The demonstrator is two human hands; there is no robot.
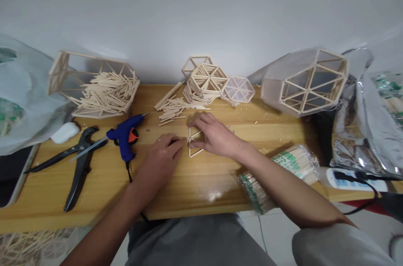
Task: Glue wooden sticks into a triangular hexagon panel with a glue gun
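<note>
Between my hands a small frame of thin wooden sticks (189, 148) lies flat on the wooden table (201, 190). My right hand (212, 134) arches over its right part, with thumb and fingers around the sticks. My left hand (168, 152) rests at the frame's left edge, its fingers bent together near the centre joint; what they pinch, if anything, is too small to make out. A blue glue gun (126, 138) lies to the left of my left hand. Loose short sticks (173, 108) are spread behind the frame.
Stacked hexagonal stick frames (209, 77) stand at the back. A stick-filled cage (107, 94) and black cutters (82, 152) are at left. A covered lantern-like frame (302, 83), packaged sticks (292, 163) and a power strip (355, 180) are at right.
</note>
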